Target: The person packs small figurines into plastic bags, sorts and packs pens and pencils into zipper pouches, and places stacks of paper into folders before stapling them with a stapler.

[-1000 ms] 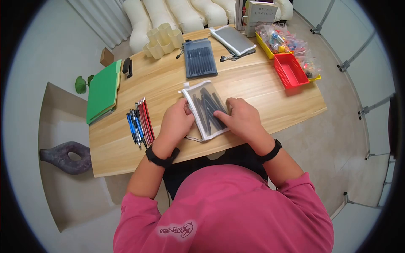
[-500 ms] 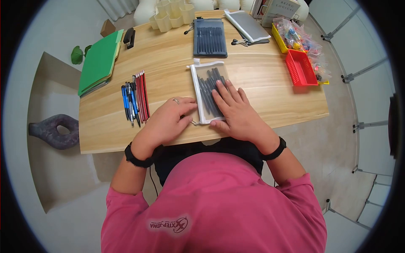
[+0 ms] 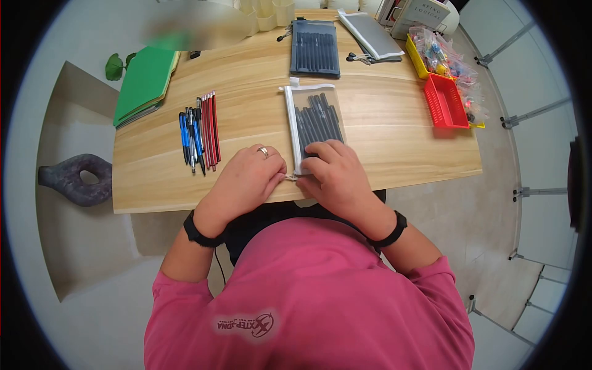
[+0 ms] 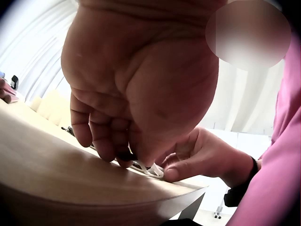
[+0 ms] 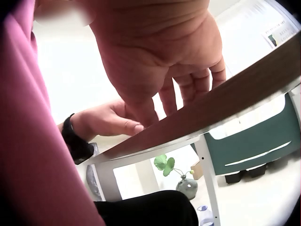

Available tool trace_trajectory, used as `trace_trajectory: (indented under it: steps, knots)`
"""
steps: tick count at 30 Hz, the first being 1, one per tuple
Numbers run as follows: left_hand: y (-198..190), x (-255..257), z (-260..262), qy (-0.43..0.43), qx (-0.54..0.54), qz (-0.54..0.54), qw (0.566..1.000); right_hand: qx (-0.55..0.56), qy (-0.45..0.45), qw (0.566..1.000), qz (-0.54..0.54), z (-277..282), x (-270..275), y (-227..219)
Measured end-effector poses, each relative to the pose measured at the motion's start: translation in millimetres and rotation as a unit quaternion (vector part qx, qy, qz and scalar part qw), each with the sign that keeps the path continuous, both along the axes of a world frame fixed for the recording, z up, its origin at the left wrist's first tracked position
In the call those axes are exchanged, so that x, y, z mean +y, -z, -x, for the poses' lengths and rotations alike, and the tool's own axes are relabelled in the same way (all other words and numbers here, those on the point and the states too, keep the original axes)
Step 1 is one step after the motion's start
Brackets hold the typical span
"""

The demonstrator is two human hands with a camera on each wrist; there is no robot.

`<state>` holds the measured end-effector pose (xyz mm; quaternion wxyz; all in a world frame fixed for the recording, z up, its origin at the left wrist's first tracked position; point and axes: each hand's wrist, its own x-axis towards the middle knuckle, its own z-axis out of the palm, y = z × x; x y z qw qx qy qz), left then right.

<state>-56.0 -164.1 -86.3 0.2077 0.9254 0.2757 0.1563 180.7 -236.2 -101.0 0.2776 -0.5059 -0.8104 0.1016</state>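
Note:
A see-through zip pouch (image 3: 339, 100) with a white zipper edge lies on the table in the head view, several dark pens (image 3: 317, 118) lined up inside it. My left hand (image 3: 248, 176) is at its lower left corner, thumb and forefinger pinching the pale cord (image 3: 290, 177) at the zipper's end. With bent fingers my right hand (image 3: 338, 176) covers the pouch's near end, and its thumb and forefinger pinch the lower corner. The left wrist view shows the white cord (image 4: 153, 172) between the two hands' fingertips.
Blue pens (image 3: 191, 139) and red pencils (image 3: 210, 131) lie left of the hands. Further left are green folders (image 3: 143, 80). Beyond the pouch is a dark filled pouch (image 3: 315, 49), beside a grey pouch (image 3: 373, 37). A red basket (image 3: 445, 102) stands at the right.
My right hand has drawn back from lying flat on the pouch to its near corner, fingers now bent. My left hand has come to the cord. The pens inside lie more evenly side by side.

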Motion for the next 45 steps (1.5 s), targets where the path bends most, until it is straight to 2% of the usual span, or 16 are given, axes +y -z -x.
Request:
trace_trajectory:
  steps: [5, 9, 11, 18, 24, 29, 32, 33, 35, 37, 38, 39, 41, 42, 43, 45]
  knots:
    - [-6.8, 8.3, 5.1, -0.095, 0.058, 0.030, 0.993, 0.029, 0.028, 0.998, -0.054, 4.5, -2.3, 12.7]
    - [-4.9, 35.1, 0.0, -0.082, 0.029, -0.017, 0.996, 0.037, 0.024, 0.998, -0.042, 5.3, -2.4, 14.1]
    - [-4.5, 46.3, -6.7, -0.044, 0.088, -0.006, 0.995, 0.029, 0.030, 0.998, -0.044, 4.7, -2.7, 14.3]
    - [-10.7, 63.8, -14.1, -0.007, 0.105, -0.032, 0.994, 0.017, 0.023, 0.999, -0.035, 3.0, -4.4, 18.4]
    - [-16.4, 84.1, -6.6, -0.107, 0.074, -0.070, 0.989, -0.006, 0.012, 1.000, -0.013, -0.4, -9.6, 11.7]
    - [-9.0, 144.2, 8.7, -0.204, 0.047, -0.166, 0.964, -0.030, -0.015, 0.999, 0.014, -7.6, -19.7, 4.4]
    - [-0.5, 160.5, 6.3, -0.232, 0.087, -0.140, 0.959, -0.020, -0.024, 0.999, 0.017, -6.9, -19.9, 3.7]
    - [3.8, 157.3, 2.2, -0.234, 0.085, -0.142, 0.958, -0.022, -0.026, 0.999, 0.014, -6.0, -20.1, 3.5]
    - [9.6, 141.0, -9.7, -0.258, 0.027, -0.236, 0.937, 0.005, -0.025, 1.000, -0.002, -6.0, -18.2, 2.3]
    - [-12.0, 107.6, -18.3, -0.263, 0.018, -0.271, 0.926, 0.058, 0.005, 0.998, -0.012, -11.5, -15.3, -5.2]
    - [-32.2, 87.6, -22.5, -0.275, 0.113, -0.144, 0.944, 0.112, 0.031, 0.993, -0.019, -14.2, -14.3, -7.8]
    - [-43.7, 74.6, -26.3, -0.281, 0.205, -0.017, 0.937, 0.113, 0.037, 0.993, -0.024, -19.2, -10.5, -8.8]
    - [-39.0, 63.6, -30.5, -0.252, 0.231, 0.024, 0.940, 0.060, 0.184, 0.981, -0.013, -31.9, 0.9, -11.3]
    - [-34.6, 58.3, -31.9, -0.228, 0.255, 0.072, 0.937, 0.034, 0.219, 0.974, 0.050, -35.9, 8.5, -13.1]
    - [-31.5, 52.7, -35.7, -0.227, 0.255, 0.067, 0.937, 0.037, 0.221, 0.974, 0.045, -37.1, 18.3, -14.9]
    - [-23.8, 44.6, -47.0, -0.219, 0.159, 0.104, 0.957, -0.025, 0.182, 0.969, 0.164, -36.3, 33.9, -17.2]
